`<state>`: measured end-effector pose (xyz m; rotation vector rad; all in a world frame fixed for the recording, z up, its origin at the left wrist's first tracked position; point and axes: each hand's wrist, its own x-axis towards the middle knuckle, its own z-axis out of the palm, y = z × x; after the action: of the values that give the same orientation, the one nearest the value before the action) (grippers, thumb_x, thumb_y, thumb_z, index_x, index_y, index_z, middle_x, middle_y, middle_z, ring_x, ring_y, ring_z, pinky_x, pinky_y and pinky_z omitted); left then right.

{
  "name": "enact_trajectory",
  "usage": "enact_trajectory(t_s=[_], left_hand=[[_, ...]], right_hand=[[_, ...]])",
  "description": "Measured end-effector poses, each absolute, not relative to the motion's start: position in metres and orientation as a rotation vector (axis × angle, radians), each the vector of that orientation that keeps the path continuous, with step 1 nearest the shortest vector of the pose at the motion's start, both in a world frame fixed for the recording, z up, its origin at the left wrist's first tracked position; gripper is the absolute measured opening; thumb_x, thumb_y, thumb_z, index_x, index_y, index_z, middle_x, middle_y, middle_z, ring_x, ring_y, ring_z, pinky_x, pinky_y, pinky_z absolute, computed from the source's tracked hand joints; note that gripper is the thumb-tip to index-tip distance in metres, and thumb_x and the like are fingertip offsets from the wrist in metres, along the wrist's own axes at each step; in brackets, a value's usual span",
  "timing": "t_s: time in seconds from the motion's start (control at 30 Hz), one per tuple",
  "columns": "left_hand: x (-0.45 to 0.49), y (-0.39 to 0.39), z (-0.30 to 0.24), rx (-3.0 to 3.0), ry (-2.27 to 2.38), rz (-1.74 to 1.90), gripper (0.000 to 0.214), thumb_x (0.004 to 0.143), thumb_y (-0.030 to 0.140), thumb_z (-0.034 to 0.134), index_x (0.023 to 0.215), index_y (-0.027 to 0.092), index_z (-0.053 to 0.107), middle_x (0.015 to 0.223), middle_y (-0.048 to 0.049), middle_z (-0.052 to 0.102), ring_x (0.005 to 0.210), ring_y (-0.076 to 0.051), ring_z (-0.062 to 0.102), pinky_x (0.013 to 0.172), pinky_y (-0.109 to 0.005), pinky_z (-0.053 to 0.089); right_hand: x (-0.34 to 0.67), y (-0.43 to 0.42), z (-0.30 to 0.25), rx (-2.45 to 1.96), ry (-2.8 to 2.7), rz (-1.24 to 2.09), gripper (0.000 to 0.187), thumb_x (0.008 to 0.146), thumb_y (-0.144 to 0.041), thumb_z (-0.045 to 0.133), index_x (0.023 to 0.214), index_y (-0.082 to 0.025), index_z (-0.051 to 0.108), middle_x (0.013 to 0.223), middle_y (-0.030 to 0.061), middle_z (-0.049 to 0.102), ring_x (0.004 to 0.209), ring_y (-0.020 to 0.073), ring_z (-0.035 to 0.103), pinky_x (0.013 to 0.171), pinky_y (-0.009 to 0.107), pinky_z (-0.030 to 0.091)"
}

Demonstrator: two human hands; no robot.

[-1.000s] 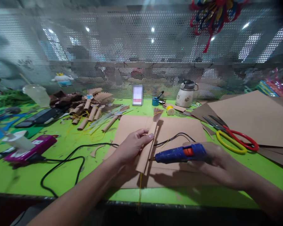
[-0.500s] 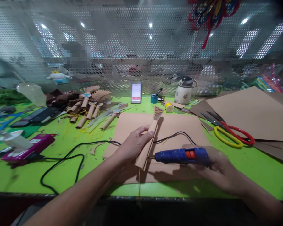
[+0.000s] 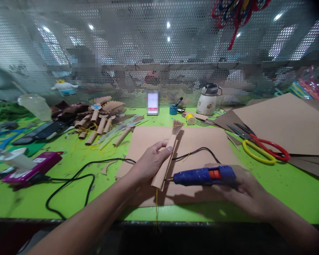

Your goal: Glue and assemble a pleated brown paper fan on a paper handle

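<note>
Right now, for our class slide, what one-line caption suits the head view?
Left hand holds a brown paper roll; right hand points a blue glue gun at its edge.

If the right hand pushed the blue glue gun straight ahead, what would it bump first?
Probably the brown paper roll in the left hand: the nozzle of the blue glue gun in the right hand points at its lower part. Depth is unclear.

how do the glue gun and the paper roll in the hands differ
The glue gun, in the right hand, is blue and red; the paper roll, in the left hand, is plain brown. The glue gun points sideways; the paper roll slants away from the person. Both are held over a brown sheet.
</note>
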<state>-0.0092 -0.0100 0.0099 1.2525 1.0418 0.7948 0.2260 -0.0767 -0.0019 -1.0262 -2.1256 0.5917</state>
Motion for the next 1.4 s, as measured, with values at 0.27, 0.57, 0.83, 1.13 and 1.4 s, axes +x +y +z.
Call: enact_trajectory(t_s=[0.27,0.57,0.83,1.13,1.4], left_hand=[[-0.0121,-0.0056,0.0046,1.398,1.035,0.820,0.029,0.081,0.043,0.054,0.095,0.018,0.060,0.086,0.0000,0.067,0.082,-0.019,0.060,0.072,-0.026,0.046],[-0.0122,-0.0034,0.0042,1.461,1.071,0.824,0.026,0.082,0.040,0.053,0.093,0.018,0.059,0.091,-0.0011,0.066,0.091,-0.020,0.058,0.080,-0.027,0.045],[-0.0110,-0.0065,0.0071,1.301,1.051,0.780,0.029,0.079,0.042,0.057,0.097,0.019,0.059,0.083,-0.0005,0.066,0.074,-0.018,0.060,0.070,-0.028,0.047],[-0.0124,-0.0047,0.0037,1.361,1.032,0.802,0.028,0.080,0.043,0.057,0.094,0.018,0.059,0.084,-0.0006,0.065,0.077,-0.018,0.059,0.072,-0.028,0.046],[-0.0137,-0.0038,0.0036,1.496,1.049,0.817,0.026,0.084,0.041,0.051,0.092,0.018,0.060,0.093,-0.0007,0.065,0.091,-0.020,0.057,0.080,-0.026,0.043]], right_hand=[[0.2269,-0.0739,-0.0031,-1.027,-2.160,0.579,0.013,0.086,-0.025,0.056,0.094,-0.019,0.064,0.093,0.0060,0.070,0.083,0.0206,0.066,0.063,0.022,0.051],[0.2248,-0.0750,-0.0005,-1.028,-2.204,0.642,0.012,0.087,-0.024,0.055,0.094,-0.019,0.063,0.092,0.0049,0.070,0.080,0.0183,0.065,0.065,0.023,0.050],[0.2241,-0.0758,-0.0007,-1.081,-2.148,0.624,0.014,0.085,-0.025,0.056,0.094,-0.018,0.064,0.086,0.0044,0.070,0.074,0.0181,0.064,0.067,0.025,0.051],[0.2233,-0.0759,-0.0006,-1.038,-2.189,0.611,0.014,0.086,-0.027,0.055,0.092,-0.018,0.065,0.091,0.0066,0.071,0.077,0.0202,0.066,0.060,0.024,0.050],[0.2269,-0.0727,-0.0022,-1.049,-2.189,0.589,0.017,0.085,-0.025,0.057,0.098,-0.018,0.065,0.089,0.0061,0.071,0.079,0.0207,0.065,0.063,0.025,0.052]])
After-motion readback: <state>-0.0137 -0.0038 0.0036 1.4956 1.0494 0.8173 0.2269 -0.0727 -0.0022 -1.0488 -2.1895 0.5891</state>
